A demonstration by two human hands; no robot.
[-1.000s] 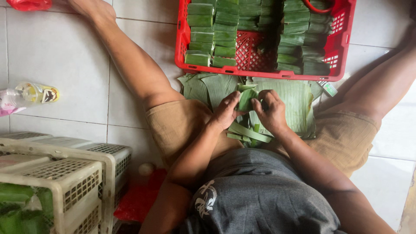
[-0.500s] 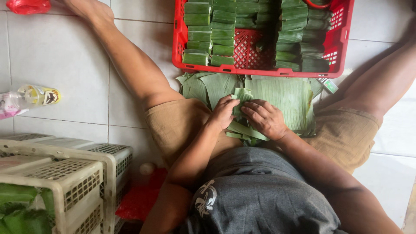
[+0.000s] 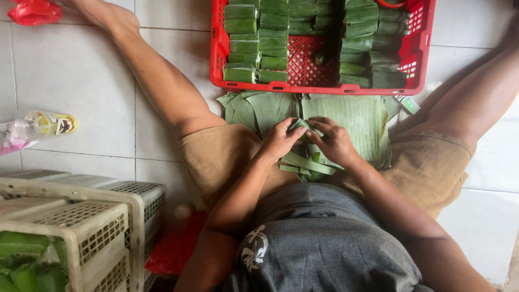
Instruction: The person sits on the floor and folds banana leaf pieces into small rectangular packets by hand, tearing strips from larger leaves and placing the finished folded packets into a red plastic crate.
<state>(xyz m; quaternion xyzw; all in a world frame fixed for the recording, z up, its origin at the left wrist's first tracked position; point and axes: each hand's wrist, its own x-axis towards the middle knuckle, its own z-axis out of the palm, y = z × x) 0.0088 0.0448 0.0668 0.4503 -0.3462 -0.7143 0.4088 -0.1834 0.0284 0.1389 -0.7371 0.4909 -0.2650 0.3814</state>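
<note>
Both hands meet at the centre of the head view: left hand and right hand pinch a small folded green leaf packet between their fingertips, over flat banana leaves. At twelve o'clock, a red plastic crate holds stacked green leaf parcels.

Matt ribbed banana leaves, glossy red plastic crate, smooth glazed floor tiles.

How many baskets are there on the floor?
3. One red basket of green leaf packets sits beyond the hands; two cream baskets stand stacked at the lower left, one partly behind the other. More may lie outside the picture.
</note>
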